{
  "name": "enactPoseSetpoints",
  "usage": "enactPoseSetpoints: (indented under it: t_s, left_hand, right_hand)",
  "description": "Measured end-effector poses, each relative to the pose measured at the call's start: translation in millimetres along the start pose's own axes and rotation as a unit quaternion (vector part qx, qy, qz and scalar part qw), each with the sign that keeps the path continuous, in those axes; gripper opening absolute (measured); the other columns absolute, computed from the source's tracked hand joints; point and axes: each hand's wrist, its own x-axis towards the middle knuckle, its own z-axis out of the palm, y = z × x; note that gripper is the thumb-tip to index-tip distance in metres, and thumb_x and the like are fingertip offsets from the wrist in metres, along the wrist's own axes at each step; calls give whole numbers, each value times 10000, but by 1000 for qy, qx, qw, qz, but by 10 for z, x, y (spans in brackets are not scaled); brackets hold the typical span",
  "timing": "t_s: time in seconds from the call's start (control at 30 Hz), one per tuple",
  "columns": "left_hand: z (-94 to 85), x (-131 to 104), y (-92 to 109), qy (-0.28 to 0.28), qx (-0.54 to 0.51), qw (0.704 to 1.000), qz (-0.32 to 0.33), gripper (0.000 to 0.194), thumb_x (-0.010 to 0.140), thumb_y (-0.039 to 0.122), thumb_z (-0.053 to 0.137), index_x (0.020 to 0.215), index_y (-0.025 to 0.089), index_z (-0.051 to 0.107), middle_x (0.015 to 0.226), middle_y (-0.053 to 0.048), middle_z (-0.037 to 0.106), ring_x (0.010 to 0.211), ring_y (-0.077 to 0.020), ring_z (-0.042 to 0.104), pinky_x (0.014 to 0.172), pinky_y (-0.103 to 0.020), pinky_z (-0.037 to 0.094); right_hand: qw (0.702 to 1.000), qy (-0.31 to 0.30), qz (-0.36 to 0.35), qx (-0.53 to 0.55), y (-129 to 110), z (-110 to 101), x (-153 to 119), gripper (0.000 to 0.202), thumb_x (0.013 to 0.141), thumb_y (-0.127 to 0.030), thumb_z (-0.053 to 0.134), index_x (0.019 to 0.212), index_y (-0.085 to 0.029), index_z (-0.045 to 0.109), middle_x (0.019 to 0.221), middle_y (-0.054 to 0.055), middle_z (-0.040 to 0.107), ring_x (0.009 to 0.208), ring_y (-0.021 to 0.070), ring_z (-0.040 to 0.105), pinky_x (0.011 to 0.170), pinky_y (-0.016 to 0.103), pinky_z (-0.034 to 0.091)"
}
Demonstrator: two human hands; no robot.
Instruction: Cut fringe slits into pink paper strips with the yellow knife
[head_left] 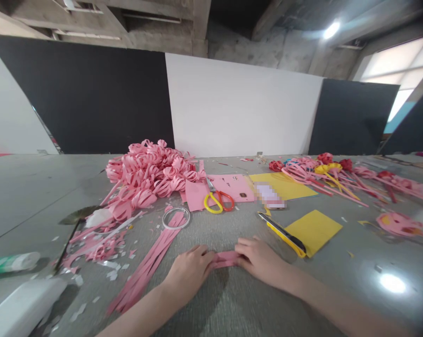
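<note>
Both my hands grip a short band of pink paper strip (226, 259) just above the grey surface. My left hand (193, 267) has its fingers closed on the left end. At the right end, the fingers of my right hand (255, 257) are pressed together on the paper. Left of my left hand lies a bundle of long pink paper strips (148, 267), with a roll of clear tape (176, 218) resting on its far end. Beyond my hands are scissors (218, 201) with yellow and red handles. A yellow-and-black utility knife (283, 234) lies past my right hand.
A heap of looped pink paper flowers (151, 173) stands at back left, by pink sheets (228, 187). Yellow paper (315, 231), a blurred phone-like object (270, 195) and finished paper flowers (320, 173) lie right. Scraps, a green-and-white tube (12, 263) and a white box (25, 304) are left.
</note>
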Motion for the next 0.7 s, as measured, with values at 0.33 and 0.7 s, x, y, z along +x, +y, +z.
enactPoseSetpoints:
  t_s: [0.33, 0.7]
  left_hand:
    - [-31, 19, 23, -5, 16, 1000, 3, 204, 889, 246, 367, 896, 219, 570, 805, -19, 567, 772, -171, 562, 615, -258, 441]
    - [14, -36, 106, 30, 101, 990, 99, 235, 843, 107, 389, 1015, 211, 510, 896, -54, 551, 834, -219, 530, 715, -365, 425]
  right_hand:
    - [1000, 2, 12, -2, 29, 15, 10, 238, 825, -280, 500, 622, -160, 478, 655, -36, 482, 601, 98, 459, 617, 246, 263]
    - [1000, 7, 23, -17, 87, 63, -8, 273, 807, -348, 516, 610, -161, 492, 646, -35, 470, 577, 99, 438, 598, 249, 261]
